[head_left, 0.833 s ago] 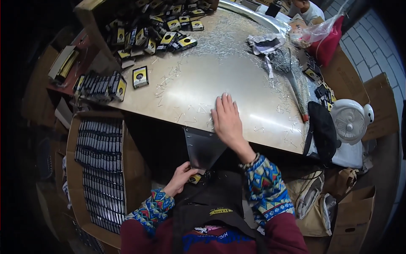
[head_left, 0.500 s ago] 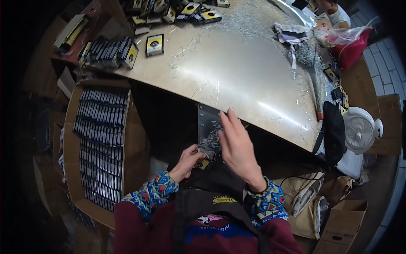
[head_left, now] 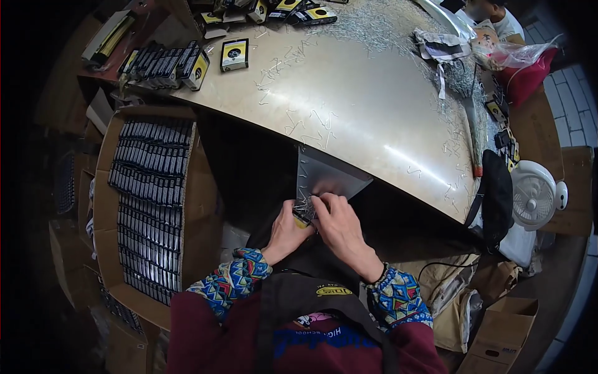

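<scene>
A grey metal chute (head_left: 336, 169) slopes down from the near edge of the table. At its lower end lies a small bunch of thin silver wire hooks (head_left: 303, 204). My left hand (head_left: 286, 237) is closed round a small black-and-yellow box (head_left: 301, 222), held against the chute's lower end; most of the box is hidden by my fingers. Bent over the hooks, my right hand (head_left: 344, 232) has its fingers curled onto them at the box's mouth, close beside my left thumb. Its fingertips are partly hidden.
Loose hooks lie scattered over the metal tabletop (head_left: 361, 106). A row of small boxes (head_left: 167, 67) and a single box (head_left: 234, 55) stand at its left. A carton (head_left: 190, 168) packed with boxes is at my left, a white fan (head_left: 529, 194) at right. Another person (head_left: 503, 25) sits far right.
My right hand has come down from the chute's upper part, its straight fingers now curled at the box. The heap of hooks on the chute is smaller.
</scene>
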Tool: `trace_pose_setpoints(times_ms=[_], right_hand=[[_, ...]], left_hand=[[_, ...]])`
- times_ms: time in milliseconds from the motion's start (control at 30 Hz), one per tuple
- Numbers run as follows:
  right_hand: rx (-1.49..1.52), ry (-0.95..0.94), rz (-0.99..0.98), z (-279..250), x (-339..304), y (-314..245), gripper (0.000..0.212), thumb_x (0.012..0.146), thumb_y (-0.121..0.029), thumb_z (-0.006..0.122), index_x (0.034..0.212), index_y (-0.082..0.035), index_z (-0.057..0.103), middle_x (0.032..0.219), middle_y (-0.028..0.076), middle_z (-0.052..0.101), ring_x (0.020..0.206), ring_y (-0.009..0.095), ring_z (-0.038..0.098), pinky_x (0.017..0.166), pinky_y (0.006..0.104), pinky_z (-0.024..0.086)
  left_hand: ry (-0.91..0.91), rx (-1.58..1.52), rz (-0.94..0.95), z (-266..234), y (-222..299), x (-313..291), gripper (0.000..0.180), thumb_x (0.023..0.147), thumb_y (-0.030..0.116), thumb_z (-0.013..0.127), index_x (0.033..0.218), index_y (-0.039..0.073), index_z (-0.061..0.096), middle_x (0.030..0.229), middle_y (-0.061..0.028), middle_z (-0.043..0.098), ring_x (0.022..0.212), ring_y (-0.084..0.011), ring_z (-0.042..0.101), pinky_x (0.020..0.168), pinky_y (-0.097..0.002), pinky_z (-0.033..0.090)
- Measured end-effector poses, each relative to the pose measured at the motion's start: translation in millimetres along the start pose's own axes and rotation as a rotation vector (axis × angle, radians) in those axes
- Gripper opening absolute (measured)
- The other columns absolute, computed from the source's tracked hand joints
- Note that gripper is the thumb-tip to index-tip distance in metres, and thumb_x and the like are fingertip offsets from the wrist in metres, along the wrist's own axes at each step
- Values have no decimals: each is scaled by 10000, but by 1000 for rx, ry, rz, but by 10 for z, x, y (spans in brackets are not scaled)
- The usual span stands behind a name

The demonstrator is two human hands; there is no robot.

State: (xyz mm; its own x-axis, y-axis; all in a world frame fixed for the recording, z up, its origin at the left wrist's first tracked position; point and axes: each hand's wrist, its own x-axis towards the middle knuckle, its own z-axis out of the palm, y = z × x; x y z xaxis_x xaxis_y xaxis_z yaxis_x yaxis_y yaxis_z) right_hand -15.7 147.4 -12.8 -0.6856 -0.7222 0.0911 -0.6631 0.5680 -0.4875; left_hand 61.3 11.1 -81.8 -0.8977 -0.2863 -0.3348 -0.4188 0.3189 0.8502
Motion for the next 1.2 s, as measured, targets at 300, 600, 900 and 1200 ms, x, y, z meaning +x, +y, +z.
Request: trace_pose_setpoints(times_ms=[300,600,900,1200], right_hand=[[120,54,-50,90,-41,51,277,811,-21,638,1086,-6,611,1032,134,597,921,314,580,764,387,502],[329,-30,-9,174,-125,-60,237,830,-139,687,987,0,577,929,134,578,904,323,561,742,391,487],[681,535,290,-762,815,309,124,857,-82,688,932,12,658,829,52,670,751,90,622,652,227,488],[261,809,37,-1267,1412,1070,119,857,-115,670,918,-14,692,841,105,689,731,182,649,664,298,508]], left_hand=[[-22,9,201,28,-63,-9,571,737,192,775,1127,1,405,1070,-250,550,996,-442,573,800,-475,486],[-36,147,335,-231,-157,-255,652,705,145,780,1243,18,433,1069,-209,577,997,-388,606,841,-421,501],[128,858,754,-969,1593,733,761,641,145,750,1327,48,437,1016,-123,544,958,-306,537,795,-416,414],[383,2188,1073,-938,2431,1804,375,819,193,619,1159,49,551,947,-79,574,906,-244,551,821,-437,419]])
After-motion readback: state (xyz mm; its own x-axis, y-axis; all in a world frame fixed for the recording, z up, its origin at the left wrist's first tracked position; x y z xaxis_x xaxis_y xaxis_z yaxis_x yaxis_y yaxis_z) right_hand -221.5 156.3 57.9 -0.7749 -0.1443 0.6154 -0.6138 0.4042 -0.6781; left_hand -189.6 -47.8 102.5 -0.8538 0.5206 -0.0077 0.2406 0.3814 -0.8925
